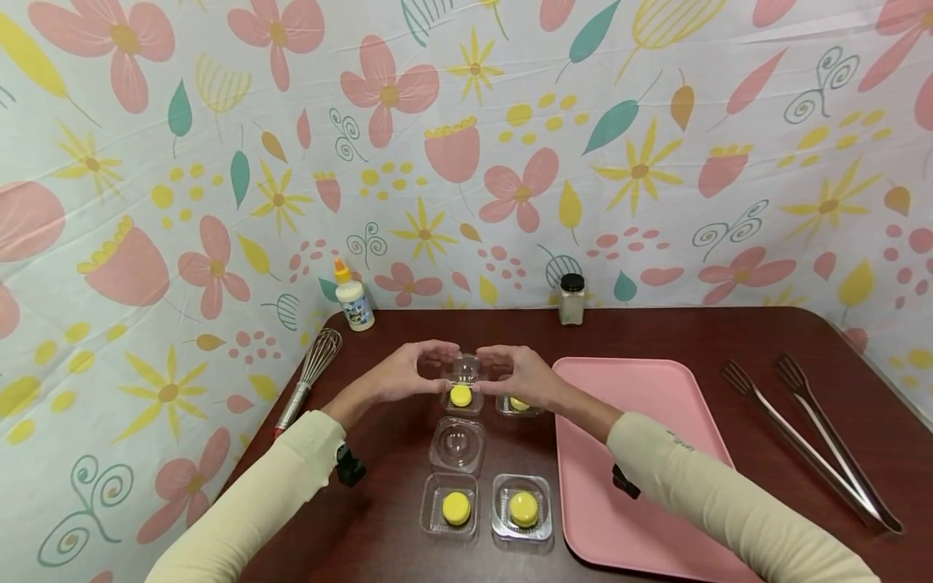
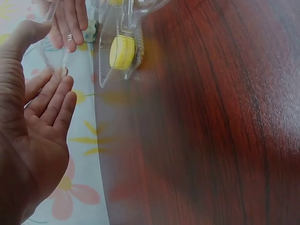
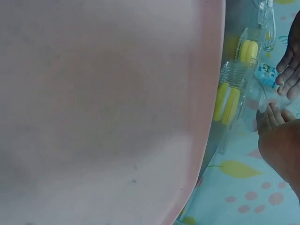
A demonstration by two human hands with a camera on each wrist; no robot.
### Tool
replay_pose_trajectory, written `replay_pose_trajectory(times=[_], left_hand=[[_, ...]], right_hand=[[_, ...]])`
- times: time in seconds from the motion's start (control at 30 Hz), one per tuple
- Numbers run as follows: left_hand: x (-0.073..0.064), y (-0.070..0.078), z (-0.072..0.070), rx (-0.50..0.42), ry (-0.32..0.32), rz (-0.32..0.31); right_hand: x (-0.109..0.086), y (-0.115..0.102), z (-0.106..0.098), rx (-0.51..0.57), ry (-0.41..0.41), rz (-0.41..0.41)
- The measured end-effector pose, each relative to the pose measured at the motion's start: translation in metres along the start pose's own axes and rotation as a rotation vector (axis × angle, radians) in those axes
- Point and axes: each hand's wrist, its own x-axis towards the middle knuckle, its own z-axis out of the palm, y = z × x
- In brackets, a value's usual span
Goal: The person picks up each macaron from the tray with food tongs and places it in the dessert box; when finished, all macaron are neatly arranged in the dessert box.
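Note:
Both hands hold the clear domed plastic lid (image 1: 466,368) of a small box in the far row. My left hand (image 1: 408,372) pinches its left edge between thumb and fingers; my right hand (image 1: 521,376) holds the opposite edge. The lid stands raised behind a yellow macaron (image 1: 461,396) in the box's base. Beside it, partly behind the right hand, is another clear box holding a macaron (image 3: 227,104). Nearer me, an open box holds a macaron (image 1: 456,508), its lid (image 1: 457,445) tipped back. To its right, another macaron (image 1: 523,509) sits in a clear box.
A pink tray (image 1: 641,486) lies under and beside the right forearm. Metal tongs (image 1: 824,437) rest at the far right. On the left is a whisk (image 1: 309,376). A glue bottle (image 1: 354,298) and a black-capped jar (image 1: 572,300) stand along the back by the floral cloth (image 1: 452,162).

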Motion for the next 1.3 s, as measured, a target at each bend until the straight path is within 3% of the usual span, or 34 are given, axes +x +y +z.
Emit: replay_pose_trajectory(times=[0.5,0.77,1.3], left_hand=[[-0.004,-0.011,0.005,0.218,-0.055,0.017],[-0.005,-0.012,0.009,0.264,-0.081,-0.007],[-0.003,-0.013,0.01,0.301,-0.108,-0.046]], right_hand=[[0.008,0.004,0.012,-0.291,-0.034,-0.037],[0.009,0.003,0.017,-0.415,-0.044,-0.029],[0.011,0.002,0.018,-0.475,-0.053,-0.004]])
